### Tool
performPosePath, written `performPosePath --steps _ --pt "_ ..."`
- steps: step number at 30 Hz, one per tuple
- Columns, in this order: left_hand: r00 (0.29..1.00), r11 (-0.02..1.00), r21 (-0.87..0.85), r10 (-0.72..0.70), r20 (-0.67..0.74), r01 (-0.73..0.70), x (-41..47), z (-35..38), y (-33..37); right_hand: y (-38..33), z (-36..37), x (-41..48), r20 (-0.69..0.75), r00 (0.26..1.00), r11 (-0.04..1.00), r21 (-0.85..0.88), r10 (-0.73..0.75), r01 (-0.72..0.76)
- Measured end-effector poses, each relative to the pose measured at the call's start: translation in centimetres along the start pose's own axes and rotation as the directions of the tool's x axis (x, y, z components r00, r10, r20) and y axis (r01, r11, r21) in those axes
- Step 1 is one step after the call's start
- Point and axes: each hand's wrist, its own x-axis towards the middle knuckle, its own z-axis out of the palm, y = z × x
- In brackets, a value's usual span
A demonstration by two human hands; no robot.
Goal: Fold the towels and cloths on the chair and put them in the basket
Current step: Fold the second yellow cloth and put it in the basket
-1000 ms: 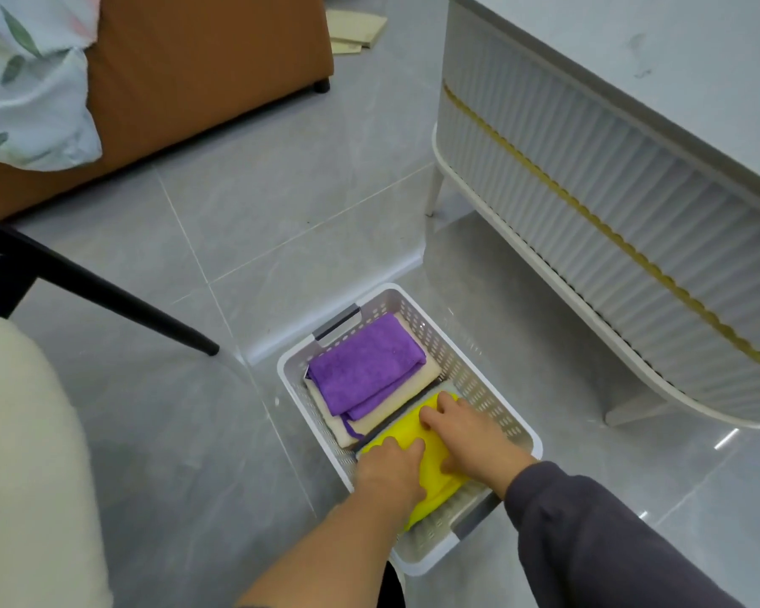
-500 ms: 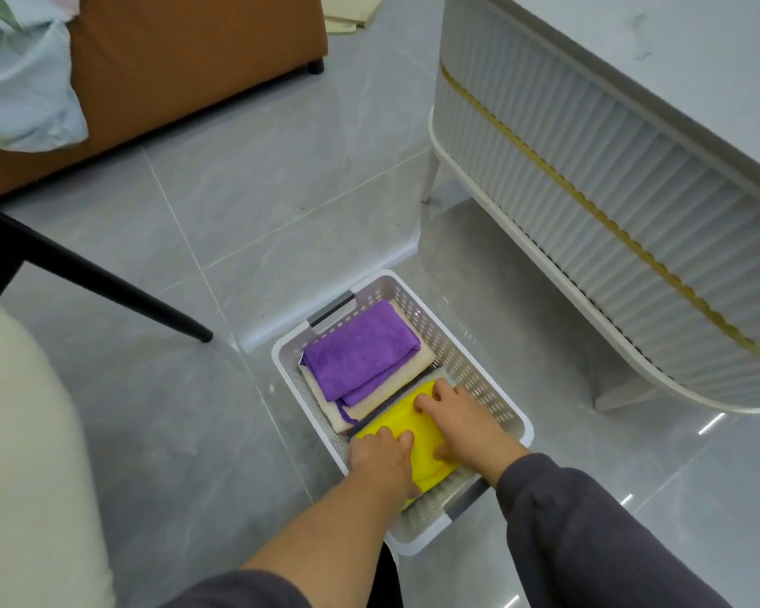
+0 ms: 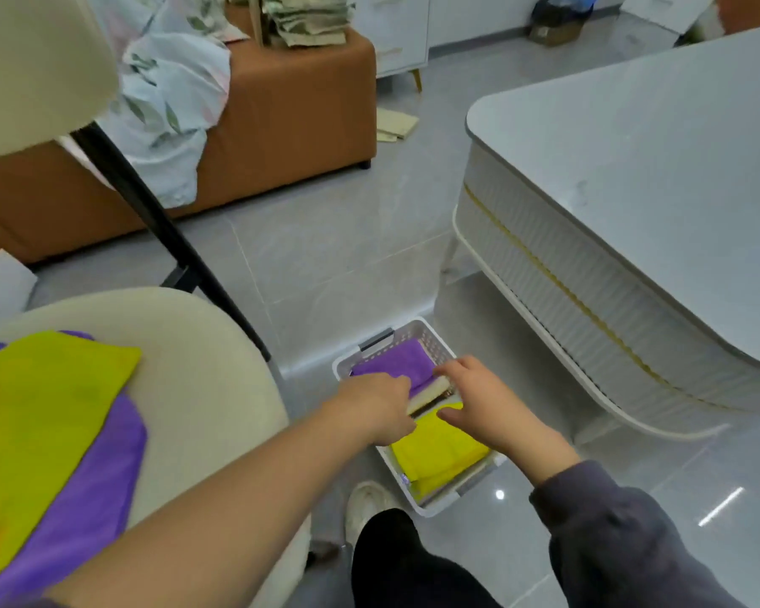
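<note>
A white perforated basket (image 3: 428,334) stands on the floor below me. It holds a folded purple cloth (image 3: 393,367) on a cream towel (image 3: 431,390) at the far end and a folded yellow cloth (image 3: 442,454) at the near end. Over the middle of the basket, my left hand (image 3: 380,408) hovers with fingers loosely bent, holding nothing. Beside it, my right hand (image 3: 490,408) is relaxed and empty just above the yellow cloth. On the cream chair (image 3: 202,388) at the left lie an unfolded yellow cloth (image 3: 40,427) and a purple cloth (image 3: 97,489) under it.
A white table (image 3: 632,177) with a ribbed side stands close on the right. An orange sofa (image 3: 290,125) with floral fabric (image 3: 172,94) is at the back. A black chair leg (image 3: 172,239) slants down to the floor. My shoe (image 3: 365,504) is beside the basket.
Both hands have lifted off the yellow cloth, which stays in the basket. The view has risen and swung left, bringing the chair with its cloths into sight.
</note>
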Motion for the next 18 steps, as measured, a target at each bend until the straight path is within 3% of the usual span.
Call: performPosePath --steps 3,9,13,18 --pt "0.962 0.999 -0.039 -0.005 -0.274 -0.006 -7.1 -2.1 -2.9 -6.1 -2.6 -1.9 -0.098 0.989 0.993 0.022 -0.114 0.117" --pt "0.767 0.991 -0.121 -0.116 -0.632 0.05 -19.9 -1.2 -10.2 -18.8 -3.5 -5.0 -0.129 0.934 0.94 0.019 -0.334 0.339" --pt "0.634 0.966 -0.235 -0.251 -0.731 0.111 -26.0 2.4 -16.0 -25.8 -1.6 -5.6 -0.05 0.895 0.896 -0.072 -0.443 0.439" --pt "0.637 0.923 -0.368 -0.351 -0.687 0.112 -29.5 7.0 -20.8 -31.8 2.4 -5.2 0.05 0.878 0.874 -0.092 -0.475 0.478"
